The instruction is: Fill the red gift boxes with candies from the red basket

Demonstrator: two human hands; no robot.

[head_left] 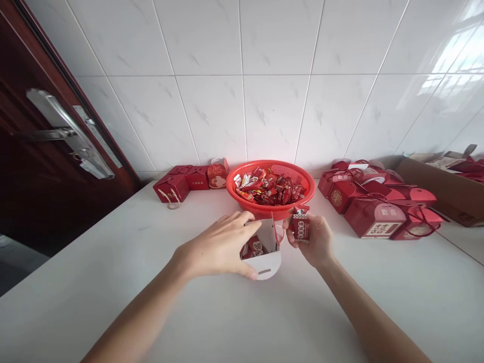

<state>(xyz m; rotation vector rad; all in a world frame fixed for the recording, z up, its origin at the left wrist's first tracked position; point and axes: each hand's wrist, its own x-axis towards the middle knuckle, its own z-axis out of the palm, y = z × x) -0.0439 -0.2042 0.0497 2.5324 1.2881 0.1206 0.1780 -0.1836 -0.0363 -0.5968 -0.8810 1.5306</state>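
An open small box [269, 265] with a white inside and red-wrapped pieces in it stands on the white table. My left hand [219, 247] grips this box from its left side, fingers over the back and thumb at the front flap. Just right of the box, my right hand [315, 239] holds a small red packet [301, 227] with white lettering, upright between thumb and fingers. Behind both hands is a red plastic basket [271, 208] filled with wrapped candies [270, 186].
Three closed red boxes [177, 184] sit at the back left. Several red gift boxes [374, 219] are grouped at the right, with a brown cardboard box [438, 189] beyond them. A tiled wall [280, 111] runs behind the table [132, 282]. A dark door [22, 151] is at the left.
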